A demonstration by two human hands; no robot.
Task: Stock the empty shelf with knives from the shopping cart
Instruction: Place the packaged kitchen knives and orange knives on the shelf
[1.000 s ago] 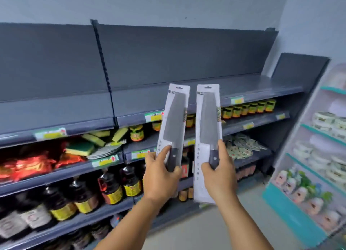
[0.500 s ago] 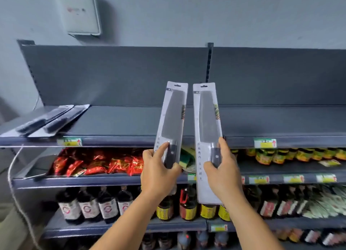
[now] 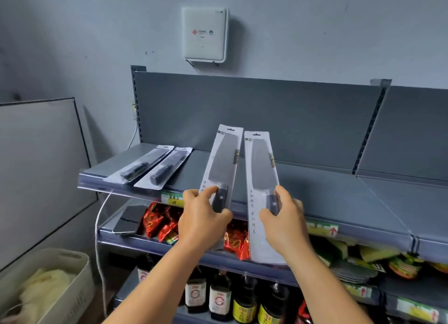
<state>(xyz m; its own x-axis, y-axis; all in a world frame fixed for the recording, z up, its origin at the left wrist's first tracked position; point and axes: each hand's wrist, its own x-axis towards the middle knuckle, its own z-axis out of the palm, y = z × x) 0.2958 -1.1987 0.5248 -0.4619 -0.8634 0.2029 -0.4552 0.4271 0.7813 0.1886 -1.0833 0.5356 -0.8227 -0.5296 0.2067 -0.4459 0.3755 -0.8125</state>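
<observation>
Against a pale blue-grey wall: grey metal shelving, several tiers. Top shelf [image 3: 315,192], dark grey, flat, with a clear plastic front lip and a yellow-green price label [image 3: 172,199]. Two packaged knives [image 3: 155,169] lie flat on its left end, side by side, handles toward me.

Item one: packaged cleaver [image 3: 221,164] on a white card, upright and leaning slightly right, gripped at the handle by my left hand [image 3: 202,220], thumb across the front, fingers curled behind.

Item two: second packaged cleaver [image 3: 263,178], upright just beside the first, not touching it; my right hand [image 3: 284,223] is clamped on its handle the same way. Both cleavers are in front of the top shelf's edge, not on it.

Second tier: red snack packets [image 3: 160,223], a dark phone [image 3: 129,219] lying flat at the left end. Third tier: dark sauce bottles [image 3: 219,297].

Wall above: white square box [image 3: 204,35]. Floor, lower left: cream plastic basket [image 3: 48,285] holding pale cloth. White cable [image 3: 99,238] hangs beside the shelving's left upright.
</observation>
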